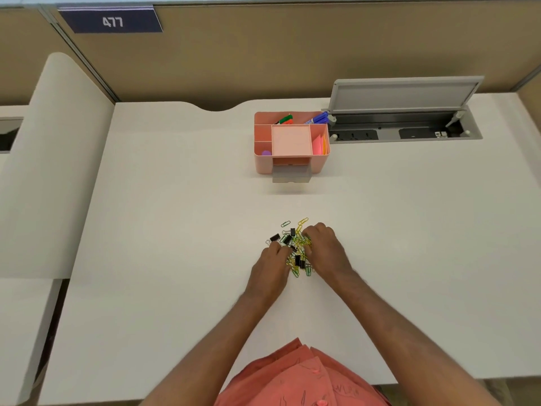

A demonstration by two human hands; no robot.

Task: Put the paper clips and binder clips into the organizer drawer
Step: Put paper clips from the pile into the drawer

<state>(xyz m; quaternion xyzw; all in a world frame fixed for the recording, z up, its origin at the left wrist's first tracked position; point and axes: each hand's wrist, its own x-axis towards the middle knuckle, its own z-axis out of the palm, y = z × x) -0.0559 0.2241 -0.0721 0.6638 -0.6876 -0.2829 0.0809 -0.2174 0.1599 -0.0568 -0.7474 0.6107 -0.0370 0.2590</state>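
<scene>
1. A loose heap of green and yellow wire paper clips (296, 244) mixed with small black binder clips (274, 237) is seen on the white desk top (175, 230), just below the middle of the frame.
2. The heap is flanked by both bare hands. The left hand (270, 266) is laid at the heap's left edge with its fingers curled down into the clips; the right hand (325, 247) is set on the heap's right side, its fingers bent over the clips.
3. Whether any clip is actually pinched by either hand cannot be told, since the fingertips are hidden among the clips.
4. A pink plastic desk organizer (260, 159) is placed well apart from the heap, above the frame's centre. Its small grey drawer (291, 173) is pulled out at the front, toward the person.
5. Markers (317, 118) are held in the organizer's rear compartment, and pink and orange sticky notes (319, 143) in its right one.
6. A grey socket box with raised lid (404, 95) is seen at the upper right.
</scene>
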